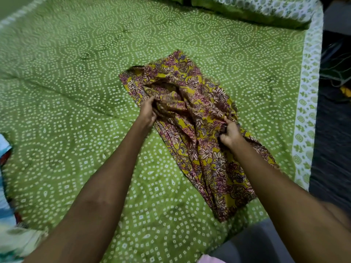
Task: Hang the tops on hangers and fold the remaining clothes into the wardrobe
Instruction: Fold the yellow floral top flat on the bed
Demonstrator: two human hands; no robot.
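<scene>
Garment: a yellow cloth with a maroon and cream floral print, lying crumpled on the bed, right of the middle of the view.
Garment layout: it runs on a slant from its far end near the centre of the bed to its near end close to the bed's near right edge; the middle is bunched into deep folds, and the far part lies flatter.
Left hand: the left hand is at the garment's left edge, about halfway along it.
Left fingers: curled in and gripping a gathered fold of the cloth; the fingertips are hidden in the fabric.
Right hand: the right hand is on the garment's right side, nearer the person than the left hand.
Right fingers: closed in a fist round a bunch of the cloth, knuckles up.
Arms: both forearms are bare and reach in from the near edge of the view.
Bed cover: a green bedsheet with white dotted rings, with a white leaf-printed border along its right edge.
Far end of bed: a pillow in the same green and white print lies at the top right.
Left edge: a pale blue and white cloth with some red, partly out of view, rests on the bed.
Floor: dark floor lies to the right of the bed; thin wire shapes lie there, too dim to tell what they are.
</scene>
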